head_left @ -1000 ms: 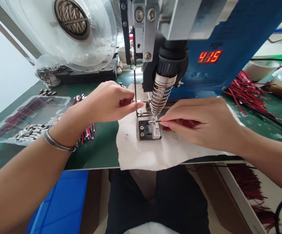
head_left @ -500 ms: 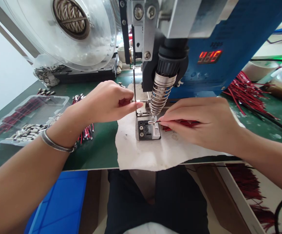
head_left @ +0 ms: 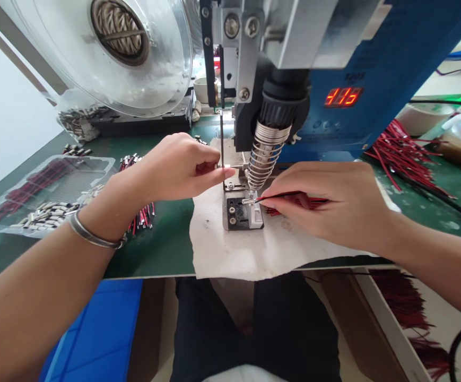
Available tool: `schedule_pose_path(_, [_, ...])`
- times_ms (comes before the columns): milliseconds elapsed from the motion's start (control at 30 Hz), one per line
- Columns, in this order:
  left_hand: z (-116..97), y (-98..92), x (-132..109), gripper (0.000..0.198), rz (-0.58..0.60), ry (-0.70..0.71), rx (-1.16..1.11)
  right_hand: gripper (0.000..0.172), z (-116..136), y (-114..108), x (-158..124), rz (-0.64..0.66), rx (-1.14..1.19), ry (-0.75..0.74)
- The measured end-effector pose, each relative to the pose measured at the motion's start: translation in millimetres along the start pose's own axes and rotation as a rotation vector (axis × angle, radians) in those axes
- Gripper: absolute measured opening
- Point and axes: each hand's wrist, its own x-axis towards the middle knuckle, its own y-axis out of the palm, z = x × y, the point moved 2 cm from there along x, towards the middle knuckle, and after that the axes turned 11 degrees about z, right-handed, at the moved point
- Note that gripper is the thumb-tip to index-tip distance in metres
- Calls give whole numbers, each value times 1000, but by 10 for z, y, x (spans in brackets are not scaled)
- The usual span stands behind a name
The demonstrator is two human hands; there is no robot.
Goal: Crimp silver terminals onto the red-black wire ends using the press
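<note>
My right hand (head_left: pixel 325 204) pinches a thin red-and-black wire (head_left: pixel 272 197) between thumb and fingertips. The wire's end meets a small silvery metal piece (head_left: pixel 248 201) on the black-and-white fixture (head_left: pixel 240 220). Directly above, the tip of a soldering iron (head_left: pixel 268 151) wrapped in a coil spring points down at that spot. Beside the thin upright rod of the machine, my left hand (head_left: pixel 186 167) is closed with curled fingers and the thumb stretched toward the fixture. Whatever its fingertips hold, if anything, is hidden.
Beneath the fixture lies a whitish cloth (head_left: pixel 230 260). On the left are a clear plastic tray (head_left: pixel 106 164) of metal parts and wires and a wire bundle (head_left: pixel 145 217). Behind stands a blue machine (head_left: pixel 373 63) with a red display; more red wires (head_left: pixel 401 154) lie right.
Both hands stay almost in place, and the whole view shifts slightly. The right hand's fingers have loosened a little, showing more of the wire.
</note>
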Motion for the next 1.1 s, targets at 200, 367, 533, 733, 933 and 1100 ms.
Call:
schedule_pose_path(200, [-4,-2,2,45,11,-13,4,15,11,-12,1,-15,27,3])
schedule_pose_path(367, [-8,3,0,45,1,-3,24,17,8,-9,7,-25,32,-2])
schedule_pose_path(533, [1,10,-2,45,3,7,32,17,-5,-12,5,-49,10,-14])
schedule_pose_path(733, [5,13,1,45,-19,8,20,15,3,-18,7,-54,-12,-22])
schedule_pose_path(933, [3,10,1,46,-19,19,28,16,5,-37,-3,-60,-38,-38])
schedule_pose_path(1100, [6,4,1,46,-25,37,35,15,5,-42,-1,-61,-35,-50])
